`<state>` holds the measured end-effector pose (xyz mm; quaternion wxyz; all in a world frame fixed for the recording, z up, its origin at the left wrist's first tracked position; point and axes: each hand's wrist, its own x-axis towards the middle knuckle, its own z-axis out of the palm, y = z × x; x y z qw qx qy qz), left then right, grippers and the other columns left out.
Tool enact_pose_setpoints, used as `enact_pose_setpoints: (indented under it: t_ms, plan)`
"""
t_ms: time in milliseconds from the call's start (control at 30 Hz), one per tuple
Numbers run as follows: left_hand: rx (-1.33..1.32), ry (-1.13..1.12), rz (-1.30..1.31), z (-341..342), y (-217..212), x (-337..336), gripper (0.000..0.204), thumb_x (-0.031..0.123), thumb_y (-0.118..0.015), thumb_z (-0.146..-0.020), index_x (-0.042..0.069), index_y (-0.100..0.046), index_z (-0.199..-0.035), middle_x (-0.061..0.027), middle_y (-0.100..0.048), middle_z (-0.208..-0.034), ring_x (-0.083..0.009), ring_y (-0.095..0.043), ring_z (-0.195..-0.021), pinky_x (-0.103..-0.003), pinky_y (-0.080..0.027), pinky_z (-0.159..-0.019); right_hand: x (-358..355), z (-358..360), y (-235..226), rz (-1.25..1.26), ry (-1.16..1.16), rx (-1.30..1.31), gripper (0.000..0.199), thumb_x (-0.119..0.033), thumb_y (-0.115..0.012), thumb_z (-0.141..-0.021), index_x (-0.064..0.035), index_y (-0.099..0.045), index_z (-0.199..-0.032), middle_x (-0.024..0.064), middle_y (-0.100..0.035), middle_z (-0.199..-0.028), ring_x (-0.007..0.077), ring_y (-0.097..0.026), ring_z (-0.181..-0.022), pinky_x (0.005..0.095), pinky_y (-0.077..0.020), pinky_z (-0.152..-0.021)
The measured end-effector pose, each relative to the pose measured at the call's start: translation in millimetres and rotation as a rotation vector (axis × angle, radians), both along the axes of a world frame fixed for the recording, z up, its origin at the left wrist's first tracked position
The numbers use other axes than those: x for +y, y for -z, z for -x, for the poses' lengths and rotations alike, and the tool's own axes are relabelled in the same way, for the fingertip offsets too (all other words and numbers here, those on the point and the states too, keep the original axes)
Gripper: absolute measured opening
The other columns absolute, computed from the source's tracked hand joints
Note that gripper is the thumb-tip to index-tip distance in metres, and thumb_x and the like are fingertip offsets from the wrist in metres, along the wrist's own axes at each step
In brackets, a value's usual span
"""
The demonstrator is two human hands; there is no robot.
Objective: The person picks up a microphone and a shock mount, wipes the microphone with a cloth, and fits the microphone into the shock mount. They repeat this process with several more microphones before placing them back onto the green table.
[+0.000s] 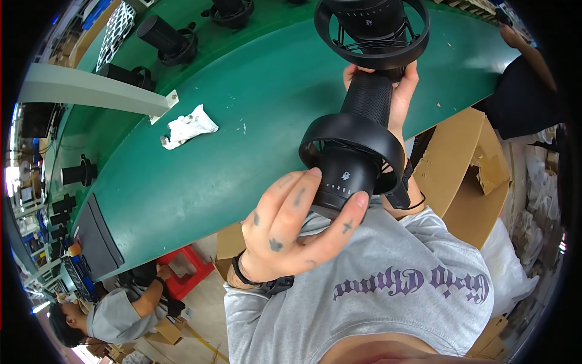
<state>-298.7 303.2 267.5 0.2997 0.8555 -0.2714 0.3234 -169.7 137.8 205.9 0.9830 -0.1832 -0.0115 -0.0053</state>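
A black microphone [348, 173] with a round shock-mount ring is tilted in front of my chest, its mesh grille pointing away from me. My left hand [288, 221] is closed round its base, thumb and fingers on either side of the dial markings. Just beyond it is a second black microphone [370, 30] of the same kind, cut off by the top edge. My right hand [403, 100] reaches up behind the nearer microphone and grips the lower end of the farther one; its palm is hidden.
A crumpled white cloth or bag [189, 127] lies on the green tabletop [242, 164], near a grey metal post [97, 88]. More microphones [167, 39] stand along the far side. At right is an open cardboard box [461, 170]. Co-workers [121, 309] are at lower left and far right.
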Motion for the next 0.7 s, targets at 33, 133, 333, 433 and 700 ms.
enact_pose_setpoints:
  t_ms: [33, 133, 333, 433, 700]
  plan:
    - [0.000, 0.005, 0.001, -0.8, -2.1, 0.3, 0.052, 0.011, -0.078, -0.053, 0.019, -0.068, -0.103, -0.0139, -0.054, -0.106, -0.0281, -0.059, -0.084, -0.033, -0.053, -0.060, -1.5, -0.5, 0.6, 0.004, -0.007, -0.008, 0.038, -0.043, -0.061, -0.087, -0.0066, -0.060, -0.098, 0.0035, -0.062, -0.088, 0.0161, -0.054, -0.075, 0.0361, -0.0449, -0.085]
    - [-0.004, -0.003, -0.099, -2.3, -3.7, 1.1, 0.044, 0.010, -0.067, -0.067, 0.032, -0.066, -0.105, -0.0097, -0.058, -0.103, -0.0213, -0.059, -0.086, -0.025, -0.055, -0.059, -1.1, -0.7, -0.8, -0.036, -0.015, 0.044, 0.038, -0.043, -0.062, -0.087, -0.0064, -0.060, -0.099, 0.0043, -0.063, -0.088, 0.0168, -0.055, -0.074, 0.0366, -0.0458, -0.084]
    - [-0.172, -0.013, -0.075, -2.5, 3.0, -9.8, 0.034, 0.013, -0.065, -0.071, 0.031, -0.065, -0.099, -0.0003, -0.062, -0.101, -0.0200, -0.058, -0.092, -0.023, -0.052, -0.056, -1.6, -0.2, 7.6, -0.059, -0.072, 0.013, 0.040, -0.044, -0.059, -0.088, -0.0057, -0.061, -0.099, 0.0066, -0.064, -0.088, 0.0182, -0.058, -0.075, 0.0375, -0.0472, -0.083]
    - [-0.148, 0.074, -0.219, 1.1, -3.8, -5.3, 0.041, 0.005, -0.074, -0.065, 0.029, -0.065, -0.097, -0.0075, -0.055, -0.111, -0.0276, -0.055, -0.096, -0.030, -0.049, -0.060, -2.0, -0.5, 13.4, -0.098, -0.107, -0.012, 0.040, -0.044, -0.058, -0.088, -0.0053, -0.061, -0.099, 0.0081, -0.064, -0.090, 0.0182, -0.058, -0.078, 0.0376, -0.0470, -0.083]
    - [-0.167, 0.240, -0.408, -3.5, -17.4, -3.7, 0.015, 0.012, -0.060, -0.075, 0.025, -0.058, -0.082, 0.0124, -0.057, -0.108, -0.0122, -0.055, -0.104, -0.029, -0.035, -0.064, 2.2, 5.1, 9.1, -0.013, -0.042, 0.126, 0.053, -0.057, -0.044, -0.091, -0.0062, -0.059, -0.098, 0.0051, -0.062, -0.085, 0.0157, -0.058, -0.078, 0.0379, -0.0509, -0.082]
